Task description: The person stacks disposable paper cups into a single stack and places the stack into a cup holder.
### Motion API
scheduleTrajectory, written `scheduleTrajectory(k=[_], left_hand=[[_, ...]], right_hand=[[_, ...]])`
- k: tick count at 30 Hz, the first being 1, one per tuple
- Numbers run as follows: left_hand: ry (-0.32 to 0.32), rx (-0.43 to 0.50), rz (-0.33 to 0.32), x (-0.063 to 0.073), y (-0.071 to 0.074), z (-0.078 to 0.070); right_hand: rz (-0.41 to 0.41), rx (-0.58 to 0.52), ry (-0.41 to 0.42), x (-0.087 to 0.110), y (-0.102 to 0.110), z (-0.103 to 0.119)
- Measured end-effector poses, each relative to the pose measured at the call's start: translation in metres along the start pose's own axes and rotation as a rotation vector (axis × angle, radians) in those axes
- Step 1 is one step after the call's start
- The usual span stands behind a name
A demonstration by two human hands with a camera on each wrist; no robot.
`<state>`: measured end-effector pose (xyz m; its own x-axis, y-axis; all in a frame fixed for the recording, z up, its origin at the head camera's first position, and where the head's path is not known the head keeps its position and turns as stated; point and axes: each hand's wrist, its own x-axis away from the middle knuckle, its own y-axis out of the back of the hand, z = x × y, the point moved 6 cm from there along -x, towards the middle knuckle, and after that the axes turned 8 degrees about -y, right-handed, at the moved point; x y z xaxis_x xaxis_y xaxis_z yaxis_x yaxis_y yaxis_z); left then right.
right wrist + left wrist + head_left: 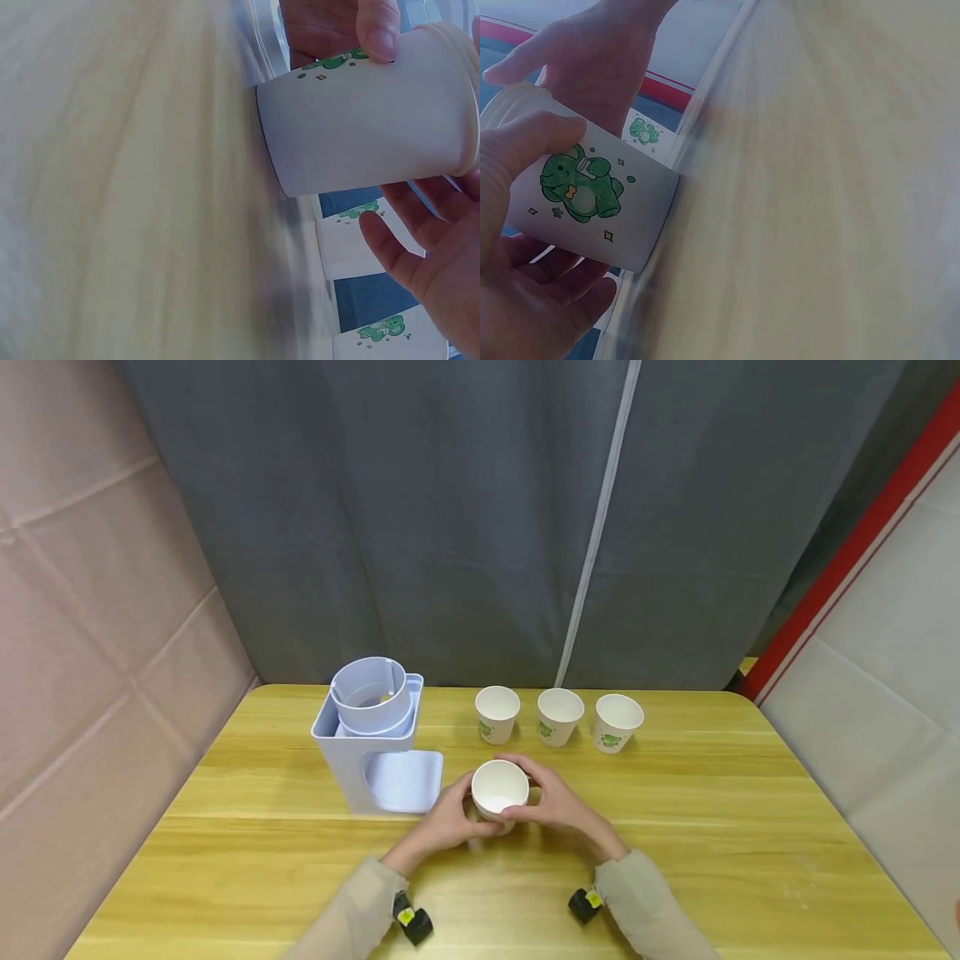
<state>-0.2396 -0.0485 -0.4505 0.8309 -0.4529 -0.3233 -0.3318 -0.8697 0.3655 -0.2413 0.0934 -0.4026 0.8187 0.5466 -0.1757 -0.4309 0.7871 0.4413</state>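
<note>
A stack of white paper cups (499, 787), green cartoon animal printed on the outer one, stands between my hands at the middle of the table. Doubled rims (459, 94) show at its mouth in the right wrist view. My left hand (450, 820) grips the lower side, thumb across the front and fingers around the far side in the left wrist view. Up at the rim, my right hand (553, 797) holds the stack between its thumb and fingers. The bottom of the stack is right at the tabletop (795, 187).
Three more paper cups, a left one (497, 714), a middle one (559, 717) and a right one (618, 722), stand upright in a row behind my hands. A pale blue plastic dispenser (367, 739) with a round top and a low tray (408, 781) stands left. Grey curtain (450, 527) hangs behind.
</note>
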Motion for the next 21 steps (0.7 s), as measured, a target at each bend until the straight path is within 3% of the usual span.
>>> scheduleTrajectory(k=[5, 21], left_hand=[[-0.009, 0.020, -0.007, 0.000, -0.001, 0.005], [0.000, 0.016, -0.011, -0.001, -0.001, 0.010]], right_hand=[[-0.012, -0.007, 0.039, -0.002, 0.008, -0.025], [-0.218, -0.018, 0.078, 0.030, 0.070, -0.031]])
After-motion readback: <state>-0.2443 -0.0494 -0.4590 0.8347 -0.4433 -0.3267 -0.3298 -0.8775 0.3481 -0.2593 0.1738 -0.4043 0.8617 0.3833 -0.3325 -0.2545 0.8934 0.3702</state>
